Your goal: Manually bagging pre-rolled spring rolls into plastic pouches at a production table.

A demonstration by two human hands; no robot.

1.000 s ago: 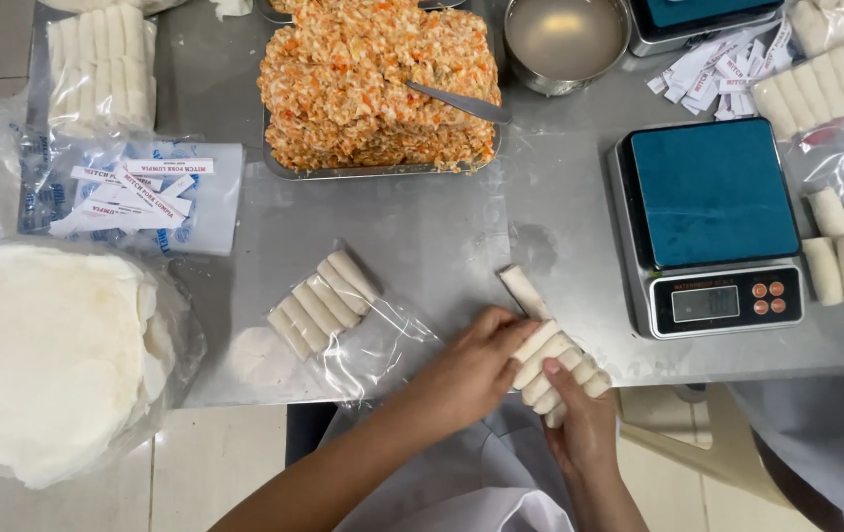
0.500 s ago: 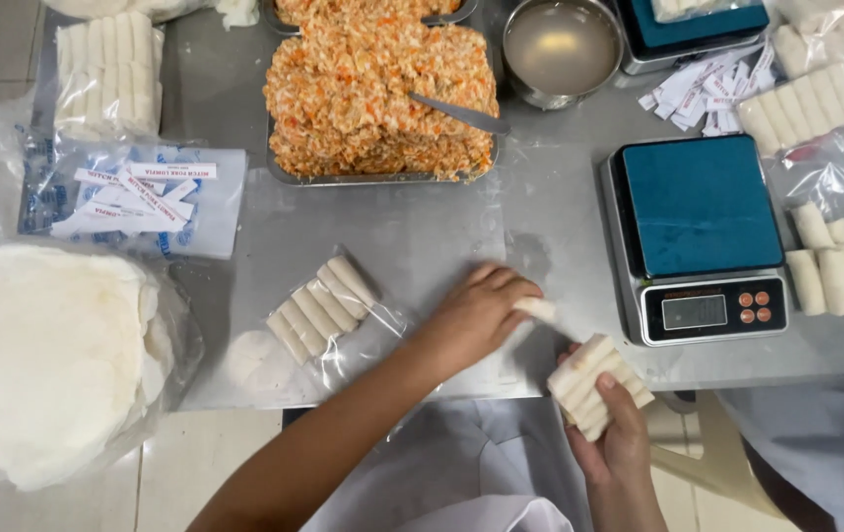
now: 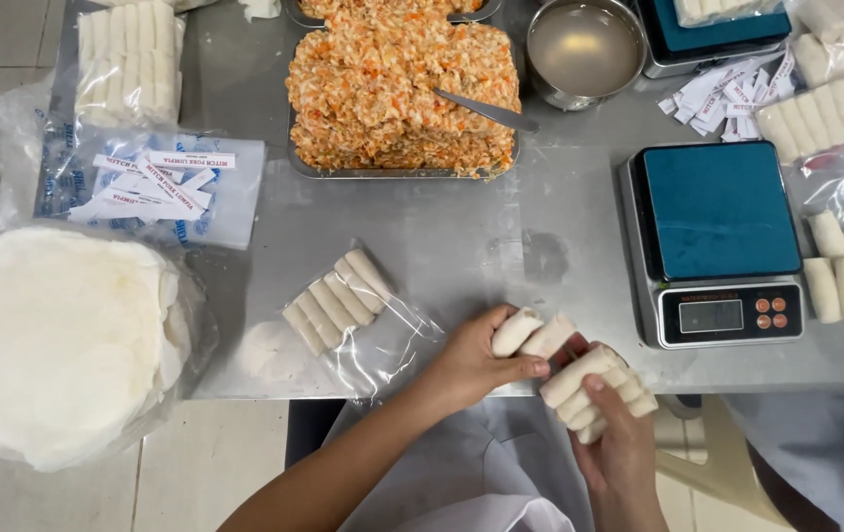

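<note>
Hands: both worked at the near edge of the steel table point(image 3: 461, 236), close together, right of centre.
Left hand point(image 3: 469, 363): fingers were curled shut around two pale spring rolls point(image 3: 532, 333), pinching them side by side at the near table edge.
Right hand point(image 3: 619, 443): it was closed from below on a stack of spring rolls point(image 3: 594, 389), thumb lying across the topmost one; the stack hung just off the near edge, almost touching the left hand's pair.
Rolls: smooth, off-white, short cylinders with blunt folded ends, matte wrapper skin.
Bagged rolls point(image 3: 335, 300): six lay in a row inside a clear, crinkled plastic bag, just left of the left hand.
Scale point(image 3: 717, 241): a digital kitchen scale with a flat blue platform and grey display panel sat right of the hands, on the table.
Filling tray point(image 3: 402, 84): a rectangular metal tray sat at the far centre, heaped with coarse orange-flecked filling, a metal utensil resting in it.
Bowl point(image 3: 584, 49): a round steel bowl of cloudy liquid stood far right of the tray.
Wrappers point(image 3: 52, 340): a round stack of thin white sheets in loose plastic lay at the near left.
Labels point(image 3: 151, 177): paper strips lay scattered on a packet at the far left.
</note>
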